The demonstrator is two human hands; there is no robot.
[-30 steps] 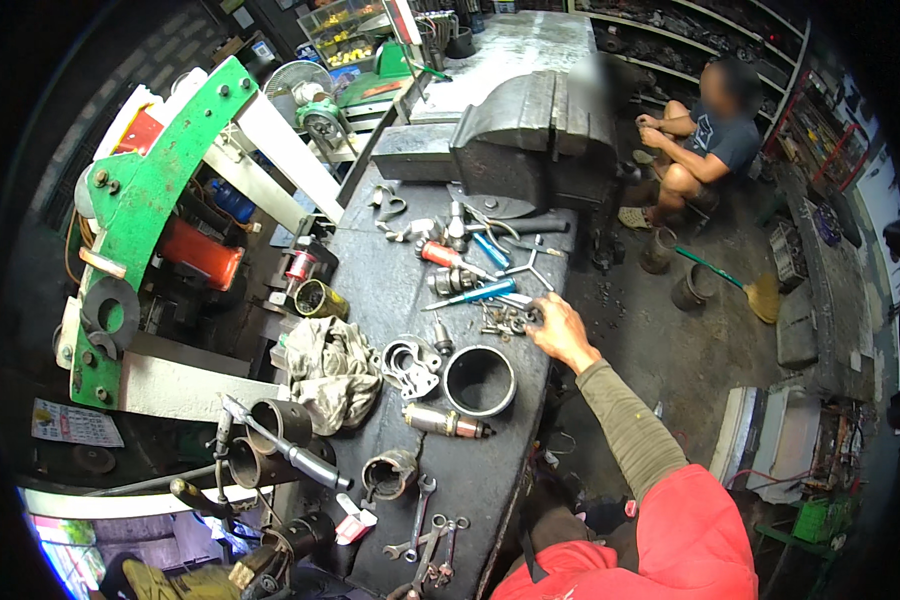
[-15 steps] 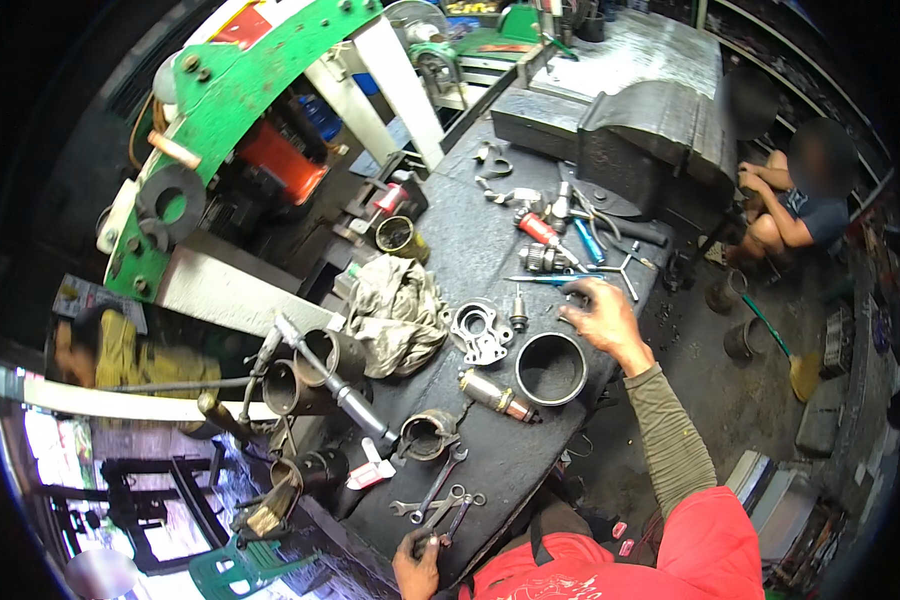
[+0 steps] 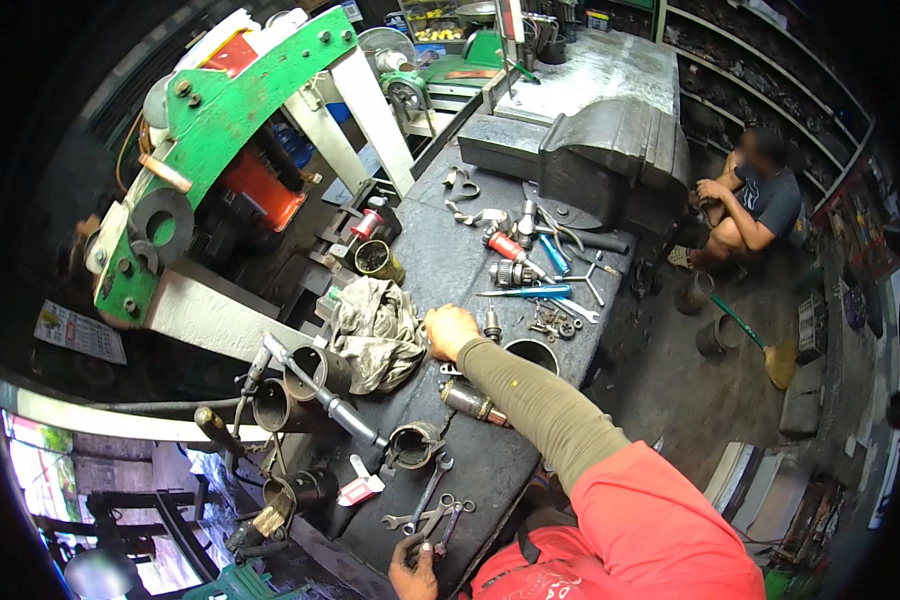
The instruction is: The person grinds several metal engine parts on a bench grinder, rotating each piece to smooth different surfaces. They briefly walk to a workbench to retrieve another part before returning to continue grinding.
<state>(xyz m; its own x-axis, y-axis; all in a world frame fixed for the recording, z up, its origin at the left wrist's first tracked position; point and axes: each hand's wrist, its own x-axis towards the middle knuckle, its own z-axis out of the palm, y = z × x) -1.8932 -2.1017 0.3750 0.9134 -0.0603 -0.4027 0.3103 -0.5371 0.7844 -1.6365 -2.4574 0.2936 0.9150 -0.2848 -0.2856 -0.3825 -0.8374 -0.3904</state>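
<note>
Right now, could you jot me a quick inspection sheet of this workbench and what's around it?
Surface: dark metal workbench, crowded.
Job's things: right hand rests by the metal rings beside a grey rag; left hand at the near edge by the spanners.
Clutter: blue-handled screwdriver, steel ring, bench vise.
Grippers: nothing seen; bare hands only.
Cables: dark hose left of the bench.
Surroundings: green and white machine, seated person, shelves.
</note>
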